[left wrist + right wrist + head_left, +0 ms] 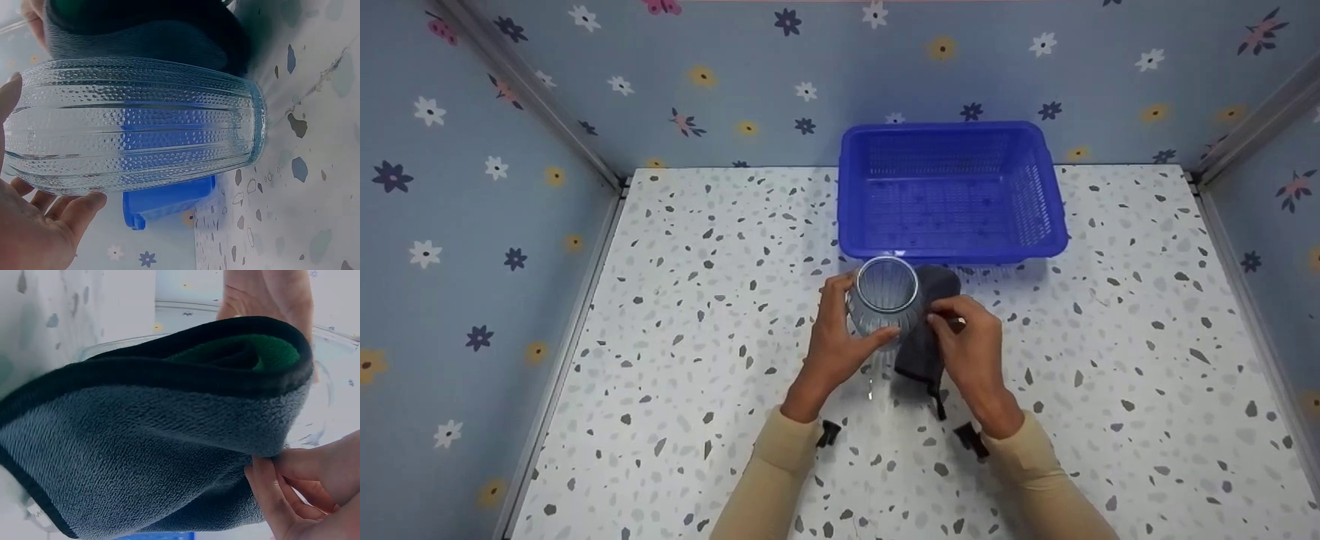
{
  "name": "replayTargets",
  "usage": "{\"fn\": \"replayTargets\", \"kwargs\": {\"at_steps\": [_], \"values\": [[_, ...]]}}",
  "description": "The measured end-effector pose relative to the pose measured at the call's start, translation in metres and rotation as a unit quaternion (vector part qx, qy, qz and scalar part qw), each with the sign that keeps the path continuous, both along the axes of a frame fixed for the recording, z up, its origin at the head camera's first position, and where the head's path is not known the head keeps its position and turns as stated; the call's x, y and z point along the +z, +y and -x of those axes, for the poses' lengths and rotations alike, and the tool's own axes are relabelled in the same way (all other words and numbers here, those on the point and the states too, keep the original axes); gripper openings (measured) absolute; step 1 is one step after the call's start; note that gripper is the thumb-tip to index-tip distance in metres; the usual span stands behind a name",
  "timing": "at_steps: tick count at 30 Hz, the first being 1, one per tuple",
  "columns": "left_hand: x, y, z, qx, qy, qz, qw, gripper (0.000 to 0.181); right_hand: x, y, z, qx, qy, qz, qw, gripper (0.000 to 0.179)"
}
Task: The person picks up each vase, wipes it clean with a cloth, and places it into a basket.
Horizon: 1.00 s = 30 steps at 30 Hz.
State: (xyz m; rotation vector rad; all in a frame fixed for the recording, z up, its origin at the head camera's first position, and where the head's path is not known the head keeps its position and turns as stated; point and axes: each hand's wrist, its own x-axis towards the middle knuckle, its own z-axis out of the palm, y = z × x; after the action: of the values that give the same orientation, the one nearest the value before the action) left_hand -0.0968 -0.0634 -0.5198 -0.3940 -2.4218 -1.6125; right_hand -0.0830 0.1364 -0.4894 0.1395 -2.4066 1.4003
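Observation:
A clear ribbed glass vase (877,321) with a dimpled surface (140,129) is upright in front of the basket, its open mouth facing up. My left hand (836,341) grips it near the top, thumb on the near side and fingers round the left. Whether its base touches the table, I cannot tell. Right beside the glass hangs a folded grey cloth (140,455) with black edging and a green inner side. My right hand (975,349) pinches the cloth between thumb and fingers on its right side. A thin dark loop trails from the cloth's lower end.
A blue plastic basket (952,259) with perforated walls stands at the back of the speckled white table (720,300), just behind the glass. Flower-patterned panels (750,90) close off the back and both sides. Small black clips sit by both wrists.

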Motion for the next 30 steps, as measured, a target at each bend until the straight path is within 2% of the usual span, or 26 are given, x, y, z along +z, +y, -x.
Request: {"fn": "replayTargets", "kwargs": {"at_steps": [6,13,20,30], "values": [[-0.001,0.001,0.0,0.0,-0.007,-0.009,0.9999,0.084,0.018,-0.004,0.001,0.004,0.041,-0.035,0.9986,0.011],[-0.002,0.002,-0.001,-0.001,-0.006,-0.01,0.9999,0.084,0.025,-0.005,0.001,0.005,0.033,-0.05,0.9982,0.012],[-0.002,0.002,0.0,-0.001,0.001,-0.013,0.9999,0.084,0.019,-0.002,0.003,0.011,0.03,-0.036,0.9988,0.011],[-0.002,0.001,0.0,-0.004,0.009,-0.009,0.9999,0.086,-0.005,0.001,0.002,0.01,-0.01,-0.018,0.9997,0.012]]}}
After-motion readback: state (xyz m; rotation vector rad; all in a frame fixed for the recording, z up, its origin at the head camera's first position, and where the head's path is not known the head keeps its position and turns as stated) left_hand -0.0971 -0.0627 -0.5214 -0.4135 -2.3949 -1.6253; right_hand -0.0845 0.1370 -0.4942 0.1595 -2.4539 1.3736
